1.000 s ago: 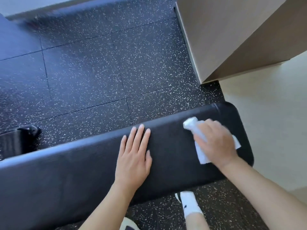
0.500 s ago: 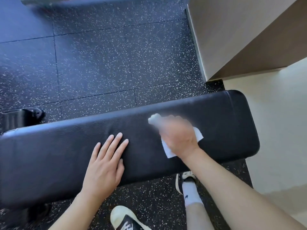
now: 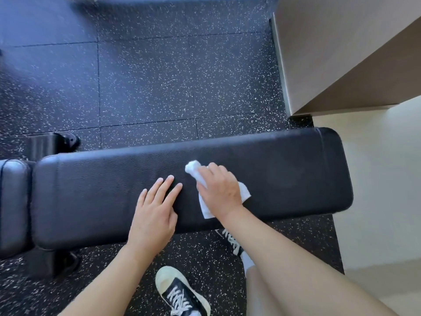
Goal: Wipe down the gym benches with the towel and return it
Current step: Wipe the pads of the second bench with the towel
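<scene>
while our left hand (image 3: 153, 214) lies flat with straight fingers to steady us on the bench (image 3: 284, 169), our right hand (image 3: 219, 190) grips the bunched white towel (image 3: 243, 194) at its 3 o'clock, pressed to the pad for wiping.

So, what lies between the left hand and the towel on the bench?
Only bare black bench pad separates the left hand from the towel, in the head view.
</scene>
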